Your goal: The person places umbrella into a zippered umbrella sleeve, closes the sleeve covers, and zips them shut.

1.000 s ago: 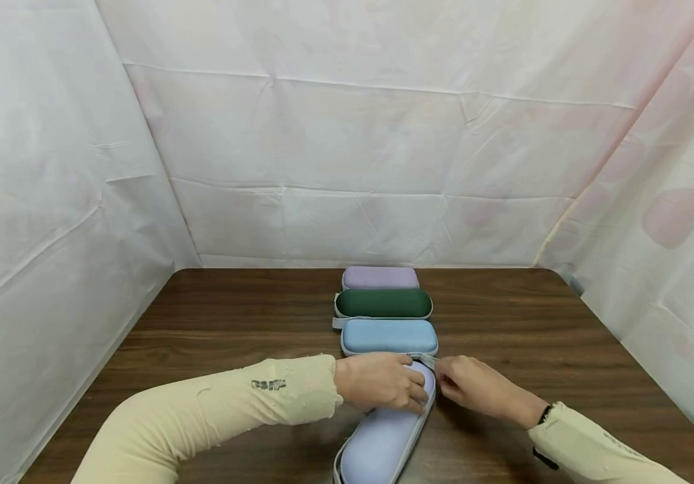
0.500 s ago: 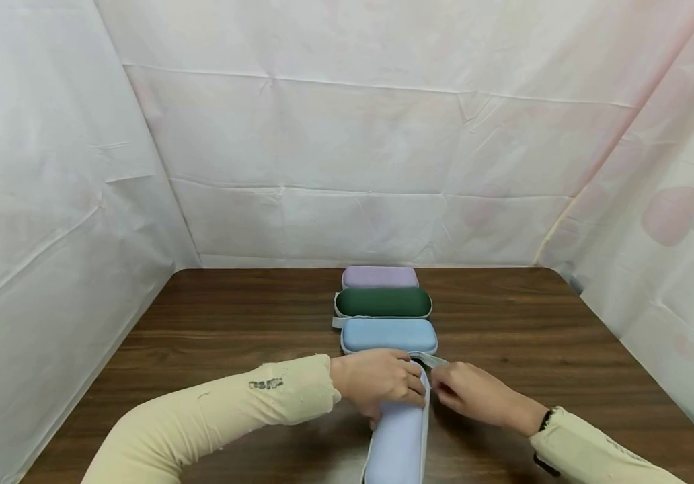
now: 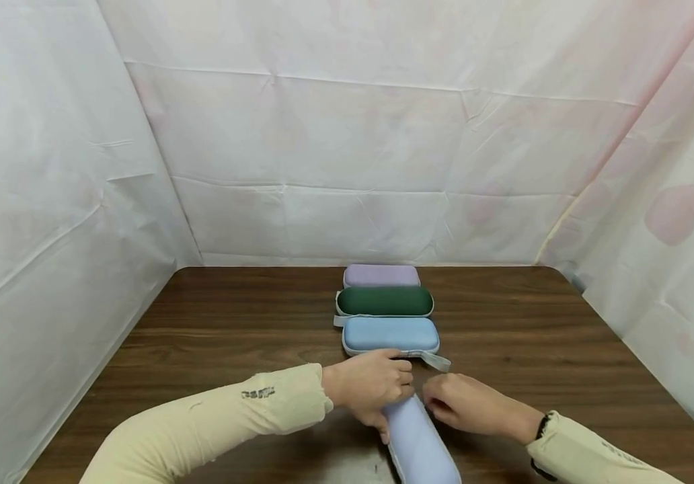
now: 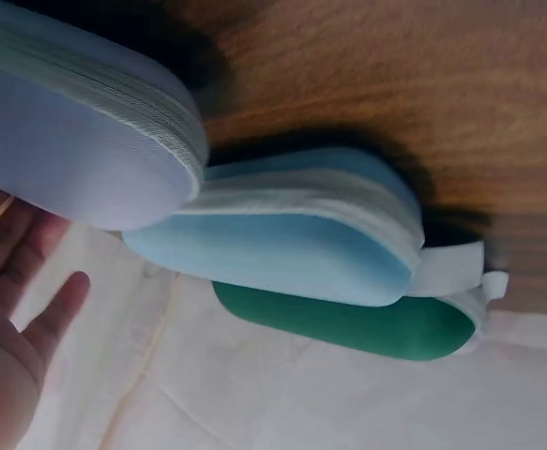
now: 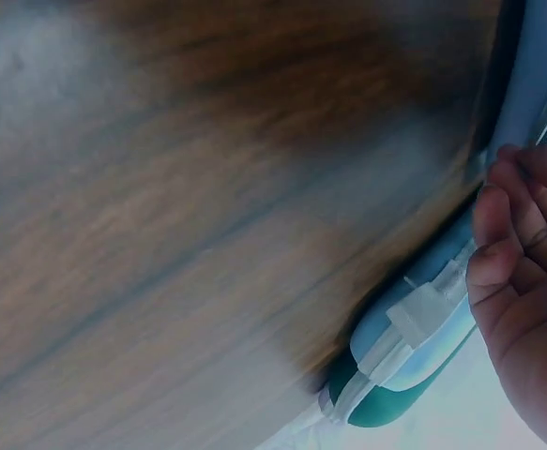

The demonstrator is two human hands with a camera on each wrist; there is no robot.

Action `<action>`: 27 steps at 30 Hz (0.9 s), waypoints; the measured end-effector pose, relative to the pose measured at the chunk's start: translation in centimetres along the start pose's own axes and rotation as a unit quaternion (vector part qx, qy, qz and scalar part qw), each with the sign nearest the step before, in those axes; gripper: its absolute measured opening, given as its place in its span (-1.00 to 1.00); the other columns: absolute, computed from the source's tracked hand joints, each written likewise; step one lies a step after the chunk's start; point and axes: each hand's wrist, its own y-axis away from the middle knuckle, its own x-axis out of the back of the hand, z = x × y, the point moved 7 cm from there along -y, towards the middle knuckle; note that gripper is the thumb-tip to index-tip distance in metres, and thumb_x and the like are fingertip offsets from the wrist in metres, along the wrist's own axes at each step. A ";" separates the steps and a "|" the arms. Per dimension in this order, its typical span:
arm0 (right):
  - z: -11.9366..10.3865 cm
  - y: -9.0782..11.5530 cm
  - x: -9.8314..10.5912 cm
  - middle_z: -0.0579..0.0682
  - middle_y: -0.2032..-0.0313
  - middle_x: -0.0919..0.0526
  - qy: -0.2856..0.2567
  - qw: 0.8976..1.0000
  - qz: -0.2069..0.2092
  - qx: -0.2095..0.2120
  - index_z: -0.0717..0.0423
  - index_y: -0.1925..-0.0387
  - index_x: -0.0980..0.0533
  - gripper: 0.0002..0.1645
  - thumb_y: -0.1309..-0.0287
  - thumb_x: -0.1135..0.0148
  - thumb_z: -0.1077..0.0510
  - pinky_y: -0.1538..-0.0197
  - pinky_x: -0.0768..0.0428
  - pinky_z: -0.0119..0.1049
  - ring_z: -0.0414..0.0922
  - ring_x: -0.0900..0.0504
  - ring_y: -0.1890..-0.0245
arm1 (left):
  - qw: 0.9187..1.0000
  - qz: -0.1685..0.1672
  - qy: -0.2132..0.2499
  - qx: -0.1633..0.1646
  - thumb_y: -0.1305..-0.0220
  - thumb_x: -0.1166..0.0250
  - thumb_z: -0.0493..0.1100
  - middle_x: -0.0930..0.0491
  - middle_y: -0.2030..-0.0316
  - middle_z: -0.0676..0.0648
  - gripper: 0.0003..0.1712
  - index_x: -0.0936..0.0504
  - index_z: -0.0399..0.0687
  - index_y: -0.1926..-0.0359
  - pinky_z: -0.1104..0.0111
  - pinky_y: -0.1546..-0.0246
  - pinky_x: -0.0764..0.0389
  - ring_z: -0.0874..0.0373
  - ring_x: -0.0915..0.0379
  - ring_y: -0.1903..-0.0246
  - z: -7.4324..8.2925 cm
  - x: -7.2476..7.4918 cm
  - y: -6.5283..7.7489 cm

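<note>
A long lavender zip-up case (image 3: 416, 437), rounded at its ends, lies slanted near the front of the table. My left hand (image 3: 374, 386) grips its far end, thumb along the left side and fingers over the top. In the left wrist view, the lavender case (image 4: 76, 141) hides part of the left hand (image 4: 10, 319). At the case's right edge is my right hand (image 3: 474, 407), fingers curled. The right wrist view has the right hand (image 5: 536, 272) pinching thumb and forefinger together at the zipper edge; the zipper pull is hidden between them.
Beyond the hands, a light blue case (image 3: 391, 334) with a grey strap (image 3: 436, 361), a dark green case (image 3: 385, 301) and a purple case (image 3: 381, 275) lie in a row up the brown wooden table (image 3: 232, 323). Pale sheets (image 3: 347, 134) surround the table's back and sides.
The lavender case has turned, its near end swinging from left to right. Both hands have shifted slightly toward the front, and the right hand has come away from the blue case's strap.
</note>
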 end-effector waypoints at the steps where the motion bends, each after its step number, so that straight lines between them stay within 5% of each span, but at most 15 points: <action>1: -0.1 0.1 -0.1 -0.38 0.55 -0.25 0.001 1.000 0.000 0.005 -0.13 0.59 -0.33 -0.63 -0.09 -0.21 0.37 0.50 -0.23 -0.64 -0.46 -0.21 0.57 | 1.000 0.001 -0.002 0.010 0.08 -0.05 0.65 -0.53 0.30 0.21 -0.21 -0.62 0.13 0.19 0.35 0.11 -0.31 0.26 -0.32 0.26 -0.1 -0.1 0.1; 12: -0.1 1.5 -0.1 -0.38 0.53 -0.29 0.007 1.000 -0.009 0.013 -0.14 0.57 -0.35 -0.63 -0.05 -0.25 0.38 0.49 -0.24 -0.66 -0.48 -0.24 0.55 | 0.993 0.013 -0.005 0.116 0.00 0.03 0.65 -0.50 0.47 0.17 -0.22 -0.65 0.11 0.39 0.37 0.35 -0.31 0.25 -0.37 0.39 -1.2 -0.8 2.8; 21: 0.9 2.8 0.6 -0.41 0.54 -0.25 -0.008 1.000 0.015 -0.014 -0.17 0.59 -0.32 -0.60 0.00 -0.27 0.36 0.49 -0.24 -0.67 -0.48 -0.25 0.55 | 0.979 0.053 0.013 0.198 -0.04 0.05 0.64 -0.52 0.53 0.09 -0.20 -0.64 0.06 0.54 0.36 0.49 -0.39 0.21 -0.41 0.46 -1.7 -1.7 5.6; 27: 0.6 3.2 0.5 -0.41 0.61 -0.21 -0.041 0.998 0.032 -0.043 -0.19 0.63 -0.28 -0.57 0.04 -0.25 0.36 0.54 -0.16 -0.70 -0.51 -0.18 0.59 | 0.970 0.092 -0.003 0.224 -0.02 0.00 0.62 -0.45 0.58 0.07 -0.23 -0.57 0.04 0.58 0.39 0.65 -0.34 0.19 -0.38 0.49 -1.0 -1.1 6.0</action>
